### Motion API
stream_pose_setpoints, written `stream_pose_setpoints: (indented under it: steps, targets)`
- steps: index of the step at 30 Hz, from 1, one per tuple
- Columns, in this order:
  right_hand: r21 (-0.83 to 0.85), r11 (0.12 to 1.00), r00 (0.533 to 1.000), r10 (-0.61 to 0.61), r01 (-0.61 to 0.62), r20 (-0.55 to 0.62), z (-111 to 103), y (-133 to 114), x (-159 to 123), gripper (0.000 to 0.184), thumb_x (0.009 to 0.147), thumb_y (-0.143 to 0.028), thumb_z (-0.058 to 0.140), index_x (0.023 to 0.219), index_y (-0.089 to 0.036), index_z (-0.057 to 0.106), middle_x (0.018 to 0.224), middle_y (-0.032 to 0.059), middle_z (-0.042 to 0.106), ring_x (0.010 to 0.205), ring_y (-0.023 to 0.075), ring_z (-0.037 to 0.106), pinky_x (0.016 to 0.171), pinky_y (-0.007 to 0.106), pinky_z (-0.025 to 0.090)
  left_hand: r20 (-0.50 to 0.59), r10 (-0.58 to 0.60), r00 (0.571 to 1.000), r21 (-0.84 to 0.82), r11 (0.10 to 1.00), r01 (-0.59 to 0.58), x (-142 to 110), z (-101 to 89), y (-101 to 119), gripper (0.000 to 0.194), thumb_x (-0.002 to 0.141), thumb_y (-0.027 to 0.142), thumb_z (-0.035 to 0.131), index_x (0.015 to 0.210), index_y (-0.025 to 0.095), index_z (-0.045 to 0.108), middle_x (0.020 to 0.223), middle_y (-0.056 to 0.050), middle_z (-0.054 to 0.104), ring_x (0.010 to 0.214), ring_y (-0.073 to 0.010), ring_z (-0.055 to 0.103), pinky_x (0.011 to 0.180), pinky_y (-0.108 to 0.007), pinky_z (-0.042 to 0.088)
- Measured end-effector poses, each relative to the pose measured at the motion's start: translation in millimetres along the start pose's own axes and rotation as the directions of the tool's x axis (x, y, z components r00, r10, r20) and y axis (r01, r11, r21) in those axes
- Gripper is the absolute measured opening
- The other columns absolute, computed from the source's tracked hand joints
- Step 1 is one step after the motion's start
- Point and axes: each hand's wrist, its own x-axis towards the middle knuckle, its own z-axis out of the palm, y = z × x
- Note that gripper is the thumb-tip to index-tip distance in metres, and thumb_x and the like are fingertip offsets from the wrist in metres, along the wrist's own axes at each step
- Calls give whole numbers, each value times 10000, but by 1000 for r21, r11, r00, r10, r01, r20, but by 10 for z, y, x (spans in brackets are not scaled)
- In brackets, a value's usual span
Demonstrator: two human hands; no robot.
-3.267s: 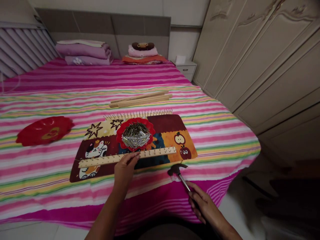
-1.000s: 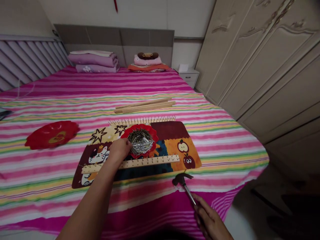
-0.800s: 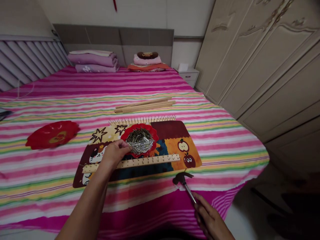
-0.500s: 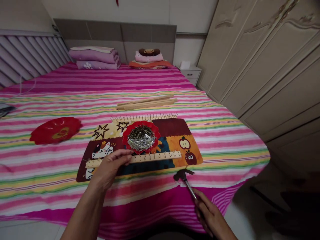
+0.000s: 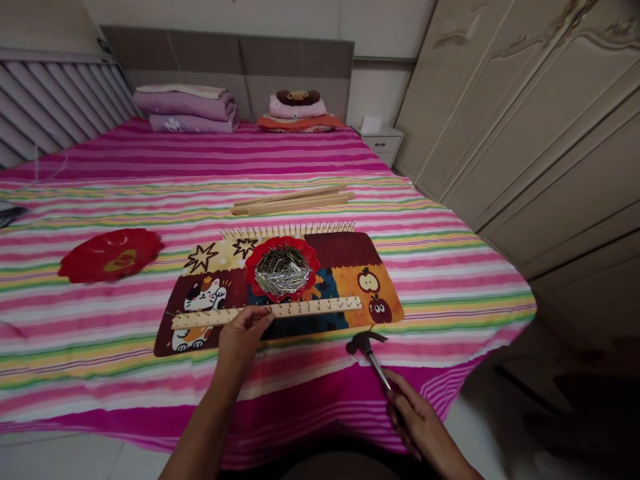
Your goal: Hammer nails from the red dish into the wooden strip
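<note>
A light wooden strip (image 5: 305, 308) studded with small nails lies across a patchwork mat (image 5: 350, 250) on the striped bed. My left hand (image 5: 244, 335) rests at the strip's near edge, its fingertips pinched together on something too small to make out. Just beyond the strip a red dish (image 5: 253, 257) holds a heap of thin metal nails (image 5: 281, 270). My right hand (image 5: 419, 420) grips the shaft of a small hammer (image 5: 367, 345), whose dark head lies on the bedspread at the mat's near right corner.
A second nailed strip (image 5: 290, 231) lies behind the dish, and several plain wooden slats (image 5: 293, 200) farther back. An empty red dish (image 5: 111, 254) sits at the left. Folded bedding (image 5: 185, 107) lies by the headboard. Wardrobe doors (image 5: 525, 120) line the right side.
My left hand drew back from the dish of nails to the near edge of the wooden strip, fingertips pinched. My right hand and the hammer have stayed where they were.
</note>
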Motion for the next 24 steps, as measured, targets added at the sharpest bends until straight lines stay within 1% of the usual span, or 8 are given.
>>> stream_pose_setpoints:
  steps: [3, 7, 13, 16, 20, 22, 24]
  targets:
    - [-3, 1000, 1000, 15, -15, 10, -14, 0, -1, 650, 726, -483, 467, 1277, -141, 428, 421, -115, 348, 276, 52, 198, 282, 165, 90, -73, 37, 997, 127, 992, -27, -12, 43, -40, 315, 592, 461, 659, 776, 207, 692, 782, -12, 696, 778, -170, 602, 764, -288, 451]
    - [6, 1000, 1000, 20, -20, 14, -27, 27, 9, 665, 733, -477, 480, 1297, -133, 408, 427, -115, 347, 289, 55, 213, 278, 160, 103, -88, 59, 994, 132, 990, -47, -36, 94, -68, 314, 656, 460, 621, 847, 221, 691, 850, -8, 708, 843, -181, 618, 815, -297, 453]
    - [22, 1000, 1000, 13, -13, 1, -22, 34, 9, 652, 723, -486, 503, 1272, -142, 434, 433, -110, 352, 297, 58, 234, 281, 159, 112, -112, 120, 986, 221, 971, -93, -38, 159, -88, 236, 691, 430, 607, 822, 253, 691, 832, 21, 713, 832, -175, 627, 812, -283, 461]
    - [14, 1000, 1000, 4, -4, 2, -16, 12, -3, 646, 738, -483, 487, 1276, -131, 428, 444, -108, 352, 298, 58, 230, 282, 166, 107, -94, 169, 981, 275, 952, -138, -34, 171, -97, 206, 706, 401, 597, 817, 253, 688, 841, 21, 713, 837, -174, 628, 817, -279, 460]
    - [-8, 1000, 1000, -6, 7, 21, 3, -47, -76, 656, 762, -474, 470, 1308, -117, 402, 453, -108, 335, 314, 61, 218, 294, 177, 119, -38, 286, 958, 367, 895, -253, -30, 183, -110, 191, 744, 357, 554, 823, 238, 679, 880, 4, 705, 858, -170, 625, 835, -272, 450]
    - [-27, 1000, 999, -11, 12, 38, 29, -119, -151, 663, 770, -487, 475, 1324, -131, 401, 460, -102, 335, 323, 65, 231, 303, 183, 131, -12, 336, 942, 410, 861, -302, -27, 190, -120, 190, 759, 346, 537, 814, 227, 674, 881, -7, 700, 858, -170, 623, 827, -270, 449]
    - [-49, 998, 996, -33, 37, 78, 76, -244, -240, 652, 780, -510, 479, 1332, -168, 415, 475, -94, 339, 327, 65, 237, 313, 191, 139, 5, 376, 927, 444, 829, -339, -23, 196, -135, 189, 771, 337, 523, 806, 218, 667, 873, -17, 695, 855, -170, 621, 818, -271, 448]
